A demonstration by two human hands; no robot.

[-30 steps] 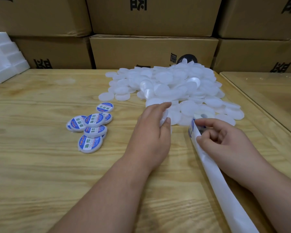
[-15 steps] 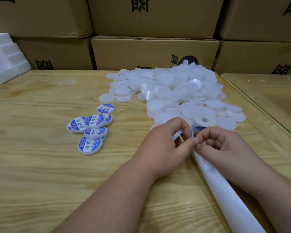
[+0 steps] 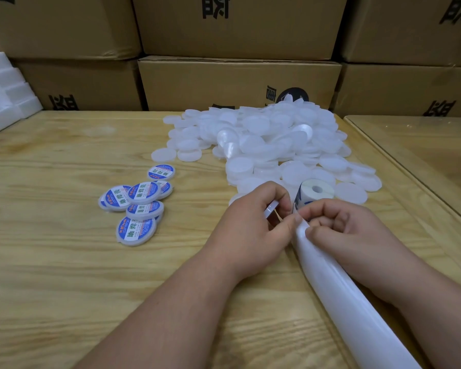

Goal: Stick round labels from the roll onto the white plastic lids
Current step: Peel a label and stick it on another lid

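1. Peeling a label off the backing strip [image 3: 338, 286] looks to be the step in hand: the left hand [image 3: 248, 230] grips a blank lid [image 3: 271, 209] edge-on between curled fingers, with its thumb reaching across to the strip. The right hand [image 3: 341, 227] is clenched around the strip's upper end, just in front of the label roll [image 3: 316, 191].
2. The roll stands on the wooden table [image 3: 64, 262], touching the near edge of the big pile of white plastic lids [image 3: 272, 145]. The strip trails from the roll toward the person, under the right forearm.
3. Seven or so finished lids [image 3: 137, 206], blue and white labels up, lie in a small overlapping cluster well to the left of the roll.
4. To do this well, I would bend the strip sharply over the right fingertips so the label's edge lifts by itself, then catch only that rim with the left thumb. Whether a label is already free cannot be told; the fingers hide it.
5. Keep the lid flat-face up and centred before the label touches down. Press from the middle outward, so no bubble or crease is trapped.
6. The likely fault is an off-centre label overhanging the lid's edge, so align before pressing.
7. Most of the pile beyond the roll is still bare, so the task is at an early stage.
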